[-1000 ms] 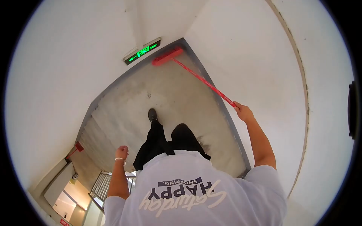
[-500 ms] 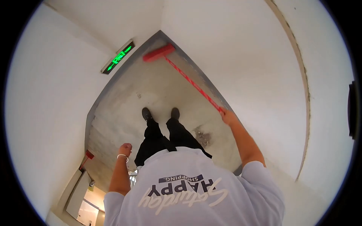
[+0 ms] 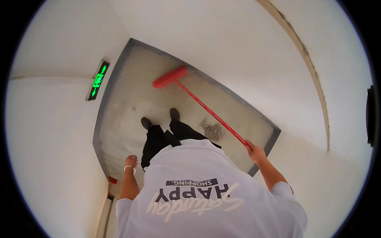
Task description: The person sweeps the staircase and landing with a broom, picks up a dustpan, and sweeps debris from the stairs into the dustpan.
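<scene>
A red broom (image 3: 212,113) slants across the concrete floor, its wide head lying beyond my feet near the far wall's grey skirting. My right hand (image 3: 254,152) is wrapped around the end of its handle, out to the right of my body. On the left, my left hand (image 3: 131,160) hangs beside my thigh with its fingers curled in; whether anything is inside them is hidden. A white band circles that wrist. A heap of dirt and debris (image 3: 211,130) lies on the floor between my right leg and the broom handle.
White walls with a grey skirting (image 3: 274,141) enclose the floor. A lit green exit sign (image 3: 98,80) hangs low on the left wall. A small dirt spot (image 3: 133,108) lies ahead of my left shoe. Something red (image 3: 113,180) stands by the lower-left wall.
The broom's head has come nearer to my feet, and my right hand has drawn back with the handle. My view has turned, shifting the walls and exit sign. My left hand stays curled.
</scene>
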